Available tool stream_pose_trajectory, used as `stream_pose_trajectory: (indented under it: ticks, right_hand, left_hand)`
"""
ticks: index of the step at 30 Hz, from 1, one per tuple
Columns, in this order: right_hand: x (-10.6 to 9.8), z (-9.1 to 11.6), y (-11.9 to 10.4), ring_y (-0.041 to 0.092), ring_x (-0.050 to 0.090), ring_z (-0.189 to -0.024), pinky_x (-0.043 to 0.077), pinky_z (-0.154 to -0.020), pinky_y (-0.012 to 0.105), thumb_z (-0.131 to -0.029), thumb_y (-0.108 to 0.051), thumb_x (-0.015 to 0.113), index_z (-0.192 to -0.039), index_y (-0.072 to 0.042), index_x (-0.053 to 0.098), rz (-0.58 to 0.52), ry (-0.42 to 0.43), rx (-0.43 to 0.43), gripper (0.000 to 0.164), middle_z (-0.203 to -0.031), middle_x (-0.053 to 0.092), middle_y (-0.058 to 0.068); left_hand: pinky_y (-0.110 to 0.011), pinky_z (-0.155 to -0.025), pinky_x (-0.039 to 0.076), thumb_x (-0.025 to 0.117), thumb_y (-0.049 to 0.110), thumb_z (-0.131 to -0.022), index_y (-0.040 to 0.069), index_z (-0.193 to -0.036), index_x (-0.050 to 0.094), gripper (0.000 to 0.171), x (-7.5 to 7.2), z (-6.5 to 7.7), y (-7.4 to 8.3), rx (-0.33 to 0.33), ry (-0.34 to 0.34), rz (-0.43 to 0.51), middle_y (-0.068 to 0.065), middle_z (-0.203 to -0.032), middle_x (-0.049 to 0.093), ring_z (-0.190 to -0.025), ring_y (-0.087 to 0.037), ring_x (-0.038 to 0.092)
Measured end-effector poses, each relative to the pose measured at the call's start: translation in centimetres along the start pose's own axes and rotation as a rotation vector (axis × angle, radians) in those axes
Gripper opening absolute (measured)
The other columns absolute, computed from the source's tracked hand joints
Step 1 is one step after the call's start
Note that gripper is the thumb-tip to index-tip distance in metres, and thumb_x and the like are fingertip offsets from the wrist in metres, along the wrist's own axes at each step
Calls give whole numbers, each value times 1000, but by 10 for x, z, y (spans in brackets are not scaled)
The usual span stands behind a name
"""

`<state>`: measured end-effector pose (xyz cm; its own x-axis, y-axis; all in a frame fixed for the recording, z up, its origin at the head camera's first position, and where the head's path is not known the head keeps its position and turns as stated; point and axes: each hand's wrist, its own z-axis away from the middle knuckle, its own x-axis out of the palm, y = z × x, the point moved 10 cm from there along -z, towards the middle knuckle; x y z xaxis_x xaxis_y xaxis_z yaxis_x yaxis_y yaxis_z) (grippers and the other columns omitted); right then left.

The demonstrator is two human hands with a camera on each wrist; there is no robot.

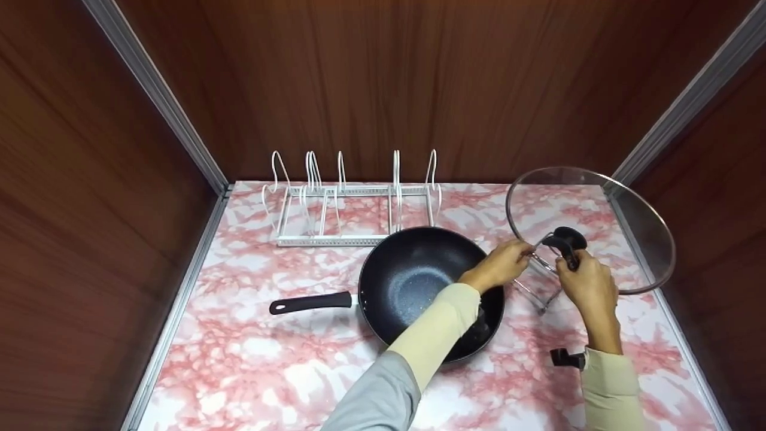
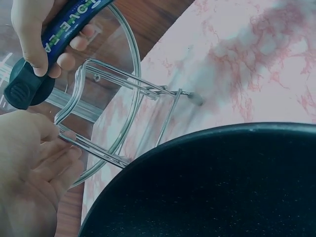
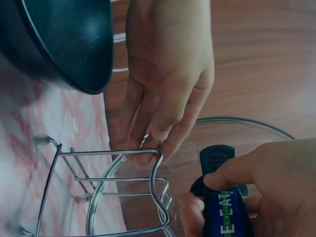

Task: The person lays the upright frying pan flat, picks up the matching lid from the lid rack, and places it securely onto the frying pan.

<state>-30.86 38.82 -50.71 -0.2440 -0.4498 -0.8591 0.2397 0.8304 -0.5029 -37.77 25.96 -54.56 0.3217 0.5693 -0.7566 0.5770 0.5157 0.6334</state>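
My left hand (image 1: 502, 261) pinches a thin metal wire stand (image 3: 106, 152) by its upper bend, at the right of the wok. The stand's small feet rest on the table or just touch it; I cannot tell which. My right hand (image 1: 589, 284) grips the black handle (image 2: 74, 27) of a large clear glass lid (image 1: 634, 239), with the thumb along a blue label. The lid is tilted up behind the stand, its steel rim (image 3: 247, 120) passing close to the wires. A black wok (image 1: 407, 293) sits under my left forearm, its long handle (image 1: 311, 303) pointing left.
Behind the wok stands a white wire rack (image 1: 332, 240) with several upright loops. Brown wood-pattern walls (image 1: 371, 90) with grey metal edging close in the back and both sides. The table (image 1: 263, 371) has a pink and white marbled surface.
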Motion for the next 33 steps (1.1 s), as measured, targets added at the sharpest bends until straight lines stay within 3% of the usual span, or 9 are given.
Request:
stream_pose_trajectory:
  ticks: [9, 15, 24, 33]
  right_hand:
    - [4, 0, -1, 70, 61, -102, 46, -69, 77, -108, -34, 56, -111, 5, 61, 41, 19, -7, 40, -113, 63, 48]
    - [6, 0, 0, 71, 61, -103, 46, -72, 78, -109, -35, 55, -117, 5, 60, 66, 18, -3, 42, -116, 62, 48]
    - [3, 1, -4, 71, 62, -95, 46, -71, 77, -107, -30, 61, -112, 8, 63, 75, 89, -35, 39, -108, 64, 48]
    - [0, 3, -3, 71, 62, -87, 44, -63, 76, -105, -29, 62, -107, 6, 65, 81, 198, -43, 35, -99, 65, 48]
  left_hand:
    - [-12, -111, 44, 58, 6, -108, 5, -133, 70, 28, 3, -1, 2, 28, 29, -21, -7, -133, 72, -127, -15, 66]
    - [-11, -107, 46, 57, 10, -110, 6, -127, 73, 24, 2, -3, 2, 25, 52, -41, -4, -128, 75, -124, -12, 68]
    - [-12, -102, 50, 61, 11, -108, 9, -123, 77, 22, -1, -3, 5, 58, 100, -74, -4, -119, 78, -114, -12, 72]
    - [-11, -96, 52, 64, 16, -107, 12, -117, 80, 20, -2, -6, 3, -1, 123, -79, 0, -115, 80, -111, -8, 73]
